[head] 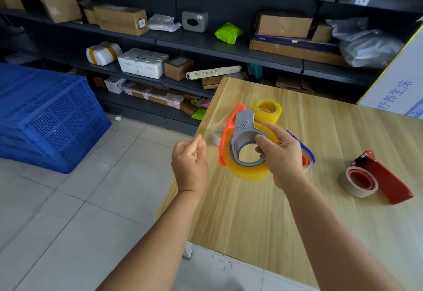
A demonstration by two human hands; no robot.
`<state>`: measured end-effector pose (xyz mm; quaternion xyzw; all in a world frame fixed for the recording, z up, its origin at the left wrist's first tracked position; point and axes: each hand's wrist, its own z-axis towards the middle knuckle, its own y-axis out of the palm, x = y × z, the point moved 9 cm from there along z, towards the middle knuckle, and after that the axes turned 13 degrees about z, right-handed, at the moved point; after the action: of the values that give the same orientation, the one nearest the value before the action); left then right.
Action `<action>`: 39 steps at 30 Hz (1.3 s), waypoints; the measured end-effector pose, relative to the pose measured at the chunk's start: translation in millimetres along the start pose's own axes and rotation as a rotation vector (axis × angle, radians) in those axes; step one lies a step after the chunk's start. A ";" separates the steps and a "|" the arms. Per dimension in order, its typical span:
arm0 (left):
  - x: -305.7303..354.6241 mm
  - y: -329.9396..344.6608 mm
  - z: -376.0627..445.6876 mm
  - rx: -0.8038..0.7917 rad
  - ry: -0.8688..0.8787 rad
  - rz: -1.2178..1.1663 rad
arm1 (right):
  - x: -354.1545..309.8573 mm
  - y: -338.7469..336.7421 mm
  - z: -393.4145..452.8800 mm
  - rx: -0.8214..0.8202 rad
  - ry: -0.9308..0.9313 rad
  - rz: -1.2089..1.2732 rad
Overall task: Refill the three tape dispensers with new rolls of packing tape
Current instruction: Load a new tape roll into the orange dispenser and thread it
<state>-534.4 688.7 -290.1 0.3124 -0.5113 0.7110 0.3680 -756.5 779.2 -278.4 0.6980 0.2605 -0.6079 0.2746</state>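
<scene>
Right hand (pixel 280 155) grips the orange dispenser (pixel 238 135), roll (pixel 249 169) mounted, above the table (pixel 251 222) edge; left hand (pixel 190 160) pinches the drawn tape end (pixel 215 128), which risks folding onto itself or tearing if tension slackens.

Spare roll (pixel 266 110) behind held dispenser (pixel 242 135); second dispenser (pixel 380 178) right, on table (pixel 320 222)

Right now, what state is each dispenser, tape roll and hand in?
Orange dispenser: held above the table, yellowish roll loaded.
Tape end: pulled out leftward.
Left hand: pinches the tape end.
Right hand: grips the orange dispenser.
Red dispenser: lying on the table, pale roll mounted.
Blue dispenser: mostly hidden behind the right hand.
Spare yellow roll: loose on the table.
</scene>
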 end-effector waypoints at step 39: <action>-40.6 33.2 -52.7 -0.234 -0.268 -0.141 | 18.2 -13.0 -3.1 0.054 0.088 -0.008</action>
<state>-544.2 724.0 -354.8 0.3945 -0.6119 0.5710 0.3794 -761.0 791.1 -296.9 0.7302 0.2586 -0.5846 0.2413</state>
